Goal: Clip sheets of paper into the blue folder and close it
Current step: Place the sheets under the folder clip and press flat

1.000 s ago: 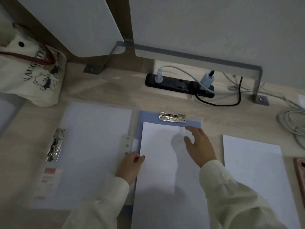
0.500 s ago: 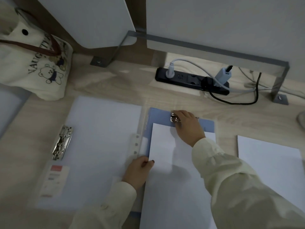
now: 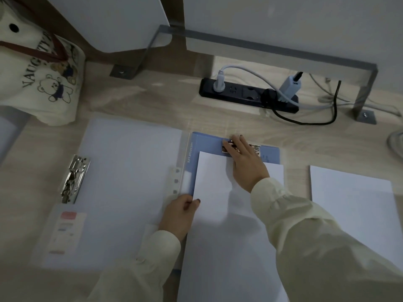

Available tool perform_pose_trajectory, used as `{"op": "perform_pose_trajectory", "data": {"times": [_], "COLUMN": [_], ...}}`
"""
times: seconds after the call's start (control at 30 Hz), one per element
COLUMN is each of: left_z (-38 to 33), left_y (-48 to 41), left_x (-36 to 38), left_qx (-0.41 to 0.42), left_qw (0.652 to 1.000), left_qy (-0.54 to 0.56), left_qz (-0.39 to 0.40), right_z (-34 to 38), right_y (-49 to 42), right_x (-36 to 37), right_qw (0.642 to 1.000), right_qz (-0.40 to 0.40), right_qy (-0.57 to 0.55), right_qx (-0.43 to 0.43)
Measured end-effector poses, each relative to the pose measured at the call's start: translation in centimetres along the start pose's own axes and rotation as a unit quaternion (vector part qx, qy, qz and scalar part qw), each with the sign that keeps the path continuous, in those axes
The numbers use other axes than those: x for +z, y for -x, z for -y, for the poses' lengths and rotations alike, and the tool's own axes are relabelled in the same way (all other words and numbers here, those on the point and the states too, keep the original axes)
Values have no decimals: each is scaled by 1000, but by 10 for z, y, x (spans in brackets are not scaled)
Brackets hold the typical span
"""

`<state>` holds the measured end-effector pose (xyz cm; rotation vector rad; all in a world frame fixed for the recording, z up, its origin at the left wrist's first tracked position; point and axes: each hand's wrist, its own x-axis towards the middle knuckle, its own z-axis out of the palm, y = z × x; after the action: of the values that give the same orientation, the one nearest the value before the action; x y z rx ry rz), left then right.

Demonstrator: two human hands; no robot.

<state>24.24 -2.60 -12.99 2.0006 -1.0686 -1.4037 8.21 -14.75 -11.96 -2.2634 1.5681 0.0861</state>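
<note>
Nearest the camera, the left hand [image 3: 180,216] rests on the left edge of the white sheet [image 3: 226,225], fingers curled and thumb lying on the paper to pin it in place, much as it did a second ago. What has changed is the right hand [image 3: 246,164]: a second ago it lay flat and open on the upper part of the sheet, and it has since reached forward so that its extended fingers now lie across the metal clip [image 3: 241,147] at the top of the blue folder [image 3: 194,158]. Whether it is pressing the lever or only touching it, I cannot tell. This suggests that the sheet is lined up and the clamping step is in hand; closing is not yet done. The folder lies open on the desk [image 3: 152,99], its cover [image 3: 126,182] spread to the left with a second clip [image 3: 73,179] at that side's outer edge. The sheet's top edge sits just below the clip, so it would probably need to slide up under the bar. A spare stack of paper [image 3: 357,214] lies to the right, apart from the folder, so there is free desk between them. Farther back, bare wood separates the folder from the power strip [image 3: 246,94] and its cables, giving room to push forward. A tote bag [image 3: 41,79] sits at the far left, beyond the cover's corner.
</note>
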Motion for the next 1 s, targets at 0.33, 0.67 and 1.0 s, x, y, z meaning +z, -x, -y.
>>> {"op": "perform_pose_trajectory", "data": {"times": [0.33,0.67,1.0], "left_z": [-3,-5,-9], "left_y": [4,9,17], "left_x": [0,-6,-19], "left_qx": [9,-13,-23], "left_qw": [1000,996,987], "left_qy": [-15,86,154], "left_qz": [-12,34,40], "right_z": [3,-53,-53], "right_y": [-1,41,102], "right_x": [-13,-27,-4], "right_qw": [952,820,828], "right_qz": [-141,-203,-108], "right_qy": [-228,-392,-405], "right_qx": [149,364,372]}}
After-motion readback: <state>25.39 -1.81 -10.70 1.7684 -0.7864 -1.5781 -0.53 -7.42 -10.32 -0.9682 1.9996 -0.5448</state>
